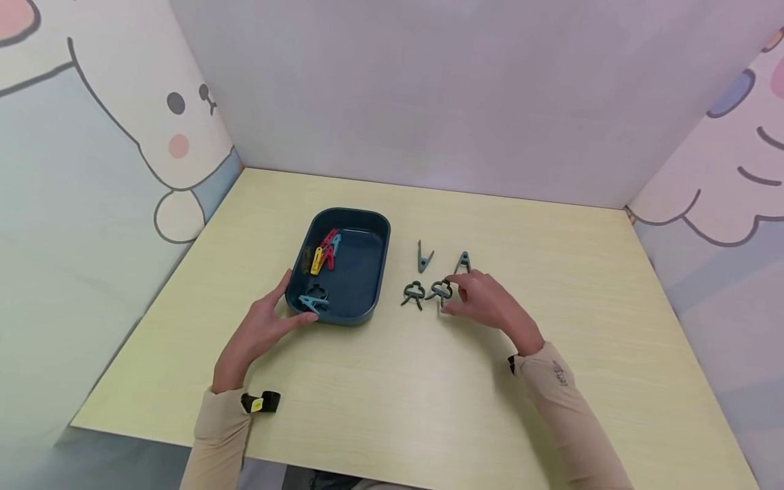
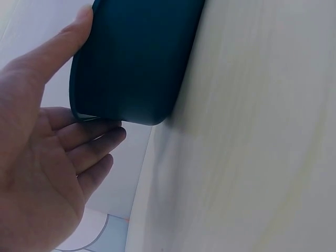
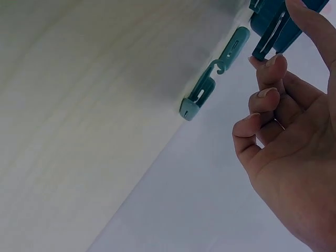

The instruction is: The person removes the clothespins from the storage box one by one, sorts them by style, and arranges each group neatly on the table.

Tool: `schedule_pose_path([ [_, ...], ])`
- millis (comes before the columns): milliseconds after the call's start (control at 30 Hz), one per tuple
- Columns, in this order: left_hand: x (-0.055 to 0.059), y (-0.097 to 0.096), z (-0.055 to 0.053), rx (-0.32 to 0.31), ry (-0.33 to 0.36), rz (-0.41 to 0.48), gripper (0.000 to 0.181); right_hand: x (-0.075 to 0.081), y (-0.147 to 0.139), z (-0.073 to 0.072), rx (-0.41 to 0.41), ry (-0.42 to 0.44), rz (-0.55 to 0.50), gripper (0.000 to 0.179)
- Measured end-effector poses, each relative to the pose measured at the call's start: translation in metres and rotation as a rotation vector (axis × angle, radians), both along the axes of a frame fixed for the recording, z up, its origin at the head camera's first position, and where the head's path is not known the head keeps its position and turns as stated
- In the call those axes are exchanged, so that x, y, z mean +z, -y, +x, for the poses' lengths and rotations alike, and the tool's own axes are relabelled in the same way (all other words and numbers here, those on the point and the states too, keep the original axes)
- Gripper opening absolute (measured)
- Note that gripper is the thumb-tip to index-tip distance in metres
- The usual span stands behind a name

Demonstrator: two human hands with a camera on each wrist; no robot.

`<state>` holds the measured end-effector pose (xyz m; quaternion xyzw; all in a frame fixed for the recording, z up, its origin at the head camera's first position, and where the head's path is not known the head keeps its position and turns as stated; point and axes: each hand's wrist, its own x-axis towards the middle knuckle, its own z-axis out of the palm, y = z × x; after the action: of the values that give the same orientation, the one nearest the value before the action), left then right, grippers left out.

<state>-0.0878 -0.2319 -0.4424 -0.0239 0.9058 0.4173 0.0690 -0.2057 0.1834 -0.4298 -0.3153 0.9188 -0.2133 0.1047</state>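
Observation:
A dark blue tub (image 1: 358, 272) stands on the table, left of centre. My left hand (image 1: 263, 327) holds its near left corner, thumb on the front and fingers on the left side; the left wrist view shows the tub's wall (image 2: 131, 63) between them. Inside lie small red, yellow and blue clothespins (image 1: 316, 260) and a larger grey-blue clip (image 1: 314, 302). My right hand (image 1: 486, 299) pinches a grey-blue clip (image 1: 442, 291) between thumb and index finger, the other fingers curled. Beside it lies a similar clip (image 1: 414, 292).
Two more grey-blue clips lie farther back, one clip (image 1: 424, 258) open-legged behind the pair and another clip (image 1: 463, 260) just behind my right hand. The pale wooden table (image 1: 392, 401) meets a plain wall (image 1: 429, 102) at the back and printed side walls.

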Motion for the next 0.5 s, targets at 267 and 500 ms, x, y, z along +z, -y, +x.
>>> schedule_pose_path([
  [267, 0.0004, 0.0000, 0.0004, 0.004, 0.010, 0.009, 0.109, -0.0077, -0.0038, -0.0006, 0.005, 0.014, 0.042, 0.059],
  [500, 0.0009, -0.0006, 0.0000, 0.007, 0.018, 0.003, 0.110, -0.0100, -0.0066, -0.0005, 0.015, 0.024, 0.076, 0.057],
])
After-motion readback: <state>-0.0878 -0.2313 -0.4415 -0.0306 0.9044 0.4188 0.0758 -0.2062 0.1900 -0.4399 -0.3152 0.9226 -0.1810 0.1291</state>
